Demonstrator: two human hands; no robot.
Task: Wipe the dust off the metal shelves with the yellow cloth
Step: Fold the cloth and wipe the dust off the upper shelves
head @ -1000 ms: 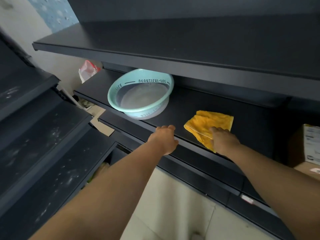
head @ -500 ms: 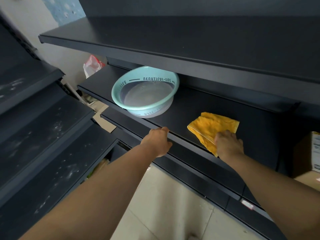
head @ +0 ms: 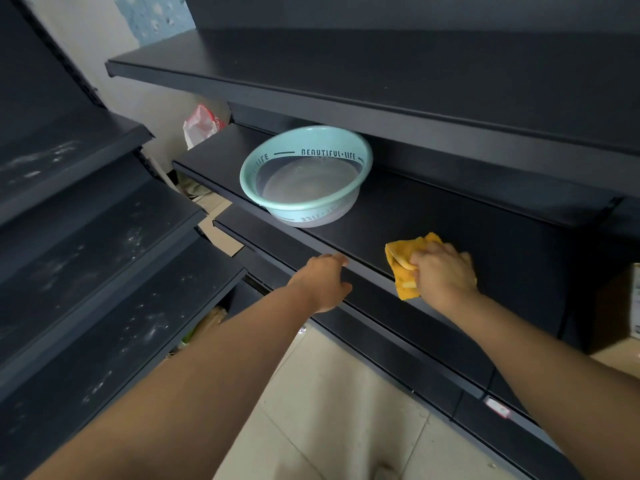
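Observation:
The yellow cloth (head: 401,258) lies bunched at the front edge of the dark metal shelf (head: 485,244). My right hand (head: 445,277) presses down on it, fingers curled over the cloth and hiding most of it. My left hand (head: 325,280) grips the front lip of the same shelf, left of the cloth. A higher dark shelf (head: 381,77) overhangs this one. To the left, a second rack of dark shelves (head: 86,265) carries white dust streaks.
A mint-green basin (head: 306,174) of water, lettered BEAUTIFUL LIFE, stands on the shelf left of the cloth. A white and red plastic bag (head: 201,124) sits by the wall. A cardboard box (head: 635,299) is at the right edge. Pale floor tiles (head: 332,410) lie below.
My right hand has moved onto the cloth and gathered it from a flat spread into a bunch. My left hand stays on the shelf lip. The camera has shifted a little.

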